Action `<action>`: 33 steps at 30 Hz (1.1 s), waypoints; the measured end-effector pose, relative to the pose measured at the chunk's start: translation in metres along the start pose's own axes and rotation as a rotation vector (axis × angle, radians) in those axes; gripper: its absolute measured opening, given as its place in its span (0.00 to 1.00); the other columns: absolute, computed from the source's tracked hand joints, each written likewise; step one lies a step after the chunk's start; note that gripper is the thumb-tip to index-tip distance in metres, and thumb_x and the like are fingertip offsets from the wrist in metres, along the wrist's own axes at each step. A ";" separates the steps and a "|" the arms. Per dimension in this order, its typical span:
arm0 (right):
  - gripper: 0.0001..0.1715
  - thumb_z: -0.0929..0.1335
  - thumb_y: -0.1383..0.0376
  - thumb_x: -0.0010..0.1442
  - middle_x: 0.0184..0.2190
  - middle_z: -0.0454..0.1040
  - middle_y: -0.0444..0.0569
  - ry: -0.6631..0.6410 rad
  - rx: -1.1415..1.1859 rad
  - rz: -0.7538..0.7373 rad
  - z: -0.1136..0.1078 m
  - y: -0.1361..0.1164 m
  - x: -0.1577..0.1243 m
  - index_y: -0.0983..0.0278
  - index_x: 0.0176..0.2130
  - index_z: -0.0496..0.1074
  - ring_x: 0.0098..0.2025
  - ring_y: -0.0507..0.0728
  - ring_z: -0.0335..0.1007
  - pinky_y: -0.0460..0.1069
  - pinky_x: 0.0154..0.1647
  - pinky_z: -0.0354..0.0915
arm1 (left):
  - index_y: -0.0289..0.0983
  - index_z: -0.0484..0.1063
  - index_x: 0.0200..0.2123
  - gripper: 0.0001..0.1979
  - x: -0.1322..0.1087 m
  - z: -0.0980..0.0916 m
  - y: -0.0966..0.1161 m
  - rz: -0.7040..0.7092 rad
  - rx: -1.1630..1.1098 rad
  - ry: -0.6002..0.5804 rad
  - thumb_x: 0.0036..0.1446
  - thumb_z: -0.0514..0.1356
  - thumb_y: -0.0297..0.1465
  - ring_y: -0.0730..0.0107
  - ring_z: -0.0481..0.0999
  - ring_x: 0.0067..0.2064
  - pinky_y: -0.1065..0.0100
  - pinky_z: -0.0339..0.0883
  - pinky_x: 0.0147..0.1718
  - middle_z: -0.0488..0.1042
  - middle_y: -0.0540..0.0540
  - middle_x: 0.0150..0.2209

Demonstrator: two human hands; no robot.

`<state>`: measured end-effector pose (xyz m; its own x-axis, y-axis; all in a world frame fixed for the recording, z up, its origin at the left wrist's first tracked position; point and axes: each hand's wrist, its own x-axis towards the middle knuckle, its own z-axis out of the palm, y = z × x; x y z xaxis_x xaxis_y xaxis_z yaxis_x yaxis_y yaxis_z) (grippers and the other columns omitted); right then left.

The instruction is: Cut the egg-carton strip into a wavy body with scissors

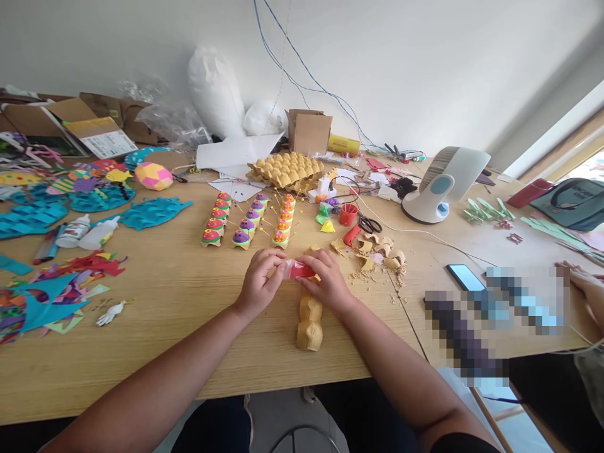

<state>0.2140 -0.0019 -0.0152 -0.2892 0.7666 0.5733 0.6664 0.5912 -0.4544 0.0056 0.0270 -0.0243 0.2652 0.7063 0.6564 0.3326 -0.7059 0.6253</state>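
My left hand [262,277] and my right hand [326,278] pinch a small red packet [300,270] in clear plastic between them, low over the table. Fingers of both hands are closed on its ends. Beneath my right hand, a plain strip of egg carton cups [310,321] lies lengthwise, its far end partly hidden. Beyond my hands stand three decorated egg carton strips: a red and green one [217,220], a purple one [248,221] and an orange one [284,220]. Pins with round heads stick out of the purple and orange strips.
Right of my hands are torn carton scraps [377,250], scissors [370,223], a red cup [348,214] and small green and yellow packets [325,220]. Behind stand an egg tray [285,168] and a white fan [441,185]. Paper scraps [51,296] lie left; another person's hand [582,283] rests right.
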 end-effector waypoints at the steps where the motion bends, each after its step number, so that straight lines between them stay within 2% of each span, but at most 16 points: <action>1: 0.19 0.70 0.56 0.66 0.44 0.75 0.53 0.011 -0.001 0.002 0.000 0.000 0.000 0.56 0.55 0.74 0.48 0.62 0.69 0.59 0.52 0.65 | 0.40 0.70 0.36 0.08 0.001 0.000 0.000 0.014 0.027 0.013 0.69 0.55 0.33 0.60 0.73 0.53 0.54 0.65 0.57 0.75 0.43 0.46; 3: 0.17 0.70 0.59 0.67 0.43 0.75 0.52 0.044 0.019 0.008 0.001 0.001 -0.001 0.57 0.55 0.74 0.47 0.61 0.70 0.58 0.50 0.66 | 0.41 0.70 0.39 0.03 0.001 0.000 -0.001 0.022 0.068 0.043 0.67 0.58 0.33 0.59 0.72 0.55 0.52 0.64 0.59 0.74 0.43 0.49; 5: 0.17 0.69 0.61 0.67 0.43 0.74 0.53 0.070 0.066 0.016 0.001 0.003 -0.001 0.58 0.55 0.73 0.45 0.60 0.71 0.57 0.48 0.67 | 0.41 0.69 0.42 0.05 0.001 0.000 -0.002 0.021 0.090 0.091 0.64 0.63 0.34 0.57 0.71 0.57 0.51 0.63 0.59 0.72 0.42 0.51; 7: 0.16 0.68 0.61 0.68 0.43 0.73 0.53 0.073 0.123 0.021 0.001 0.003 -0.001 0.59 0.55 0.73 0.43 0.59 0.71 0.55 0.45 0.68 | 0.41 0.69 0.41 0.08 0.001 0.000 -0.002 0.043 0.103 0.120 0.62 0.65 0.34 0.57 0.71 0.57 0.50 0.63 0.60 0.71 0.42 0.52; 9: 0.15 0.68 0.61 0.68 0.42 0.73 0.52 0.068 0.166 0.024 -0.001 0.001 -0.001 0.59 0.53 0.73 0.42 0.58 0.71 0.53 0.42 0.69 | 0.41 0.70 0.38 0.05 0.001 -0.001 -0.001 0.081 0.113 0.107 0.63 0.65 0.33 0.57 0.70 0.57 0.50 0.62 0.60 0.70 0.42 0.51; 13: 0.13 0.69 0.58 0.65 0.36 0.74 0.50 0.089 0.172 0.103 -0.006 -0.002 0.000 0.61 0.47 0.75 0.37 0.58 0.71 0.52 0.38 0.69 | 0.41 0.72 0.38 0.03 0.002 -0.001 0.002 0.077 0.077 0.001 0.67 0.59 0.31 0.58 0.70 0.56 0.50 0.62 0.60 0.73 0.43 0.48; 17: 0.15 0.69 0.52 0.64 0.29 0.74 0.45 0.182 0.160 0.350 -0.008 0.003 0.001 0.61 0.41 0.75 0.30 0.55 0.68 0.50 0.32 0.65 | 0.41 0.71 0.41 0.04 0.001 -0.001 0.007 0.056 0.005 -0.205 0.67 0.59 0.35 0.57 0.71 0.53 0.52 0.64 0.57 0.75 0.43 0.44; 20: 0.18 0.67 0.50 0.64 0.25 0.70 0.42 0.177 0.172 0.479 -0.007 0.009 0.001 0.61 0.38 0.74 0.28 0.54 0.65 0.48 0.29 0.60 | 0.42 0.72 0.45 0.15 -0.002 -0.001 0.010 0.115 -0.025 -0.393 0.59 0.67 0.43 0.54 0.69 0.53 0.52 0.65 0.56 0.74 0.43 0.45; 22: 0.18 0.67 0.49 0.64 0.26 0.70 0.42 0.141 0.174 0.501 -0.005 0.012 0.001 0.61 0.38 0.74 0.28 0.54 0.65 0.48 0.29 0.60 | 0.44 0.74 0.49 0.24 -0.003 -0.001 0.012 0.145 -0.040 -0.499 0.53 0.71 0.47 0.53 0.68 0.54 0.51 0.64 0.57 0.74 0.42 0.47; 24: 0.19 0.67 0.49 0.65 0.26 0.71 0.42 0.104 0.178 0.504 -0.002 0.013 0.000 0.61 0.37 0.74 0.29 0.54 0.66 0.47 0.30 0.60 | 0.46 0.75 0.51 0.26 -0.004 0.000 0.011 0.158 -0.033 -0.564 0.51 0.72 0.47 0.52 0.68 0.55 0.51 0.64 0.58 0.73 0.42 0.49; 28: 0.19 0.67 0.49 0.65 0.29 0.73 0.43 0.099 0.188 0.491 0.002 0.015 0.000 0.61 0.41 0.74 0.30 0.54 0.68 0.48 0.32 0.63 | 0.48 0.79 0.49 0.18 -0.003 0.002 0.006 0.152 0.028 -0.582 0.56 0.70 0.44 0.52 0.67 0.56 0.51 0.63 0.59 0.72 0.42 0.50; 33: 0.19 0.68 0.49 0.65 0.33 0.76 0.45 0.149 0.190 0.436 0.005 0.019 0.001 0.61 0.44 0.74 0.34 0.56 0.71 0.50 0.36 0.66 | 0.48 0.80 0.49 0.14 -0.003 0.004 -0.002 0.104 0.095 -0.502 0.59 0.67 0.39 0.52 0.67 0.57 0.49 0.63 0.60 0.71 0.42 0.51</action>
<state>0.2229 0.0116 -0.0268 0.0990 0.9166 0.3873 0.5625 0.2695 -0.7816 0.0076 0.0264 -0.0288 0.6947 0.5876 0.4148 0.3563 -0.7821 0.5112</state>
